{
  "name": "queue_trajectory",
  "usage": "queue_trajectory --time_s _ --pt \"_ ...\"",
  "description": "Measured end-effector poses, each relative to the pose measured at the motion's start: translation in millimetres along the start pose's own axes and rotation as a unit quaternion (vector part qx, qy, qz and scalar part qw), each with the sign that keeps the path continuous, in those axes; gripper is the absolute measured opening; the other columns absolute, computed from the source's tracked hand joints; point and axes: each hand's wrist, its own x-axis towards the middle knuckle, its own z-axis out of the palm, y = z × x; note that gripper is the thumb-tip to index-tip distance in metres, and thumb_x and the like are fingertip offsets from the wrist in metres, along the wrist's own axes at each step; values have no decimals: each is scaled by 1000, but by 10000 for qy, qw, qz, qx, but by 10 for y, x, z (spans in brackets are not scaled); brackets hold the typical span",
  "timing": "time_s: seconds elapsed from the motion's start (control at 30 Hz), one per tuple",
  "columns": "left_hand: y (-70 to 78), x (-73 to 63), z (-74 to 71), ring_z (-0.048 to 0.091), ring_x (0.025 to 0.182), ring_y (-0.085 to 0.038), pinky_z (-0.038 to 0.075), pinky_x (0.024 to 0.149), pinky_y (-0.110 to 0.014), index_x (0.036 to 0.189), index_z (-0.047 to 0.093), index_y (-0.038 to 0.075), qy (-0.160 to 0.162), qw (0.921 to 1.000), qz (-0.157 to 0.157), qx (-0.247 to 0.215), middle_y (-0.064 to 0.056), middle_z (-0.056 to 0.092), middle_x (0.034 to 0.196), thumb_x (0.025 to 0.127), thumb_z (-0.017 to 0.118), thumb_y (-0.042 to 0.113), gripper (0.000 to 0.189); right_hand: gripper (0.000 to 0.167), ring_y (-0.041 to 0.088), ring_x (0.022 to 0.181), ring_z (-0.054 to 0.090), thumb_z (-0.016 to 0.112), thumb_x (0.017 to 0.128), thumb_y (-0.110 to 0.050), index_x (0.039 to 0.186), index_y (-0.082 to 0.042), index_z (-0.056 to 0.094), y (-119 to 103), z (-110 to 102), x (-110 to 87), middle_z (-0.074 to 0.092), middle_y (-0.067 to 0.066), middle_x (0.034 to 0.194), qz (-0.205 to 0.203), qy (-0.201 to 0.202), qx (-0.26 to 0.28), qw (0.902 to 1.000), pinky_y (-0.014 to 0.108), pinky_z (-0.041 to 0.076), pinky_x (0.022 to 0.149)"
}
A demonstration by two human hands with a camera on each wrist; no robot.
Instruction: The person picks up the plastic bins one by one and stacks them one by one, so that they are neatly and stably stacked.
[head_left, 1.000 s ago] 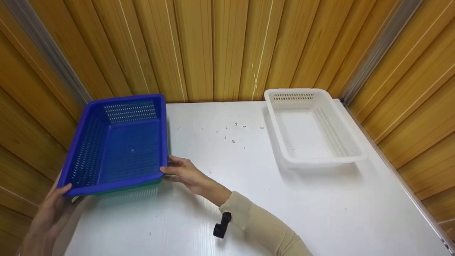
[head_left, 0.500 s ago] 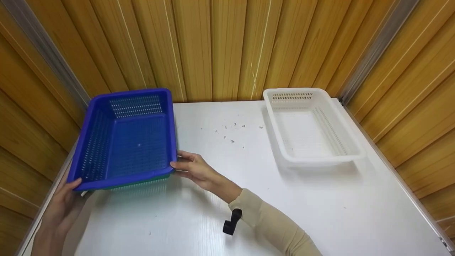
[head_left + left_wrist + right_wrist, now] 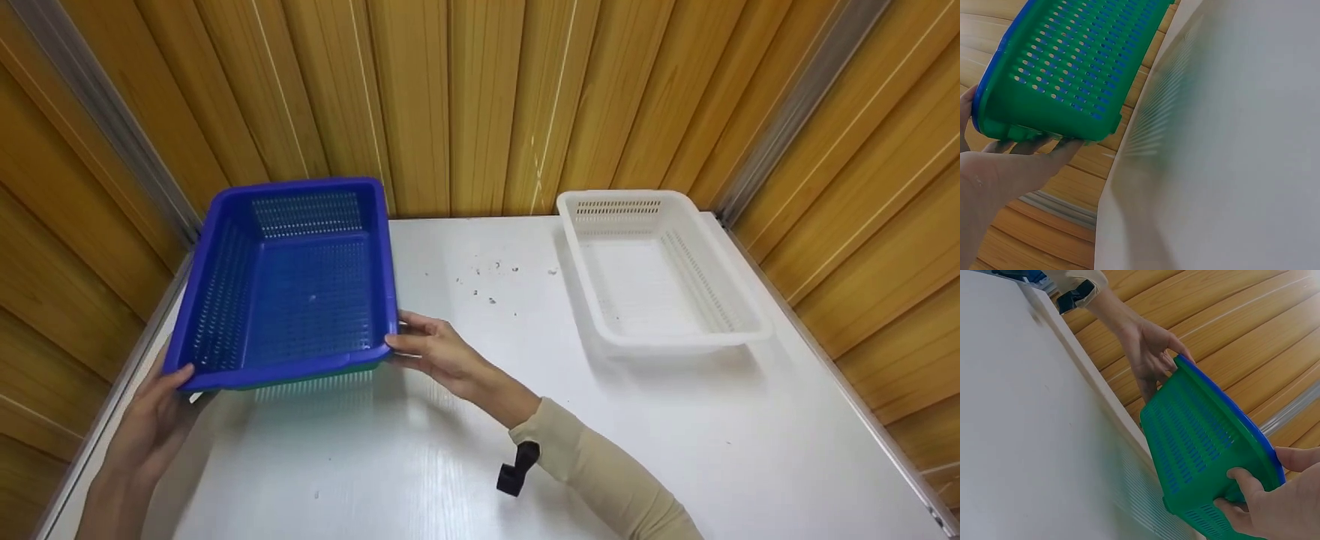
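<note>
A blue plastic basket (image 3: pixel 315 292) is nested inside a green basket (image 3: pixel 1072 67) with slotted sides. Both hands hold the pair above the left part of the white table. My left hand (image 3: pixel 154 420) grips the near left corner, thumb over the blue rim and fingers beneath. At the near right corner my right hand (image 3: pixel 450 360) pinches the rim, its thumb on the blue edge and its fingertips against the green wall, as the right wrist view shows. From above, the blue basket looks bare inside. Most of the green one is hidden under it in the head view.
A white slotted basket (image 3: pixel 652 277) stands on the table at the far right. Small dark marks (image 3: pixel 492 300) dot the white tabletop (image 3: pixel 480 450) between the baskets. Wood-patterned panels (image 3: pixel 480 105) wall in the back and both sides.
Both hands have carried the nested blue and green baskets to the right and slightly farther back. Their grip looks the same. The white basket has stayed in place.
</note>
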Motion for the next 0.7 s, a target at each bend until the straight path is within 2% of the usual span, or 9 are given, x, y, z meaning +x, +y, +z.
queue_trajectory --time_s 0.1,0.3,0.4,0.47,0.53,0.6,0.7 --pt "-8 18 54 52 135 -6 52 103 -25 166 7 32 -17 9998 -63 161 1 18 165 111 30 11 63 54 17 105 70 60 98 1 150 2 46 -27 -54 -44 55 30 143 0 -41 34 10000 42 52 109" --pt "-7 65 134 52 135 -5 53 102 -27 165 5 33 2 9995 -187 252 -3 1 171 111 32 11 65 55 16 108 69 59 100 -1 152 1 44 -78 -154 -127 51 31 147 18 -161 -23 9999 43 50 111" --pt "-15 132 214 34 149 -12 52 103 -25 165 4 36 -45 9994 -265 206 -2 -8 173 111 33 11 66 55 16 109 69 59 100 -2 153 1 43 -129 -239 -155 51 30 149 4 -158 -106 9998 43 49 112" --pt "-31 180 283 14 157 -21 52 104 -24 165 4 36 -89 9993 -274 225 -2 -10 174 111 33 11 66 56 15 110 69 59 100 -3 154 0 42 -164 -309 -182 51 29 149 -1 -156 -164 9997 42 49 112" --pt "-51 219 357 -3 159 -33 51 104 -24 165 3 35 -130 9990 -268 321 -4 -12 174 111 33 11 67 57 15 110 69 59 100 -3 154 1 41 -188 -384 -220 51 28 150 -17 -138 -180 9997 40 50 111" --pt "-68 247 428 -9 158 -40 51 104 -23 165 4 35 -146 9985 -279 444 -4 -12 174 110 35 11 68 57 15 109 69 58 100 -3 154 1 40 -200 -461 -267 52 27 149 -33 -128 -140 9998 39 51 110" --pt "-109 308 536 -9 158 -42 50 105 -22 165 4 35 -195 9978 -289 570 -5 -13 174 109 38 11 70 57 15 109 69 57 100 0 154 2 39 -254 -587 -335 51 27 150 -43 -83 -86 9999 36 53 107"
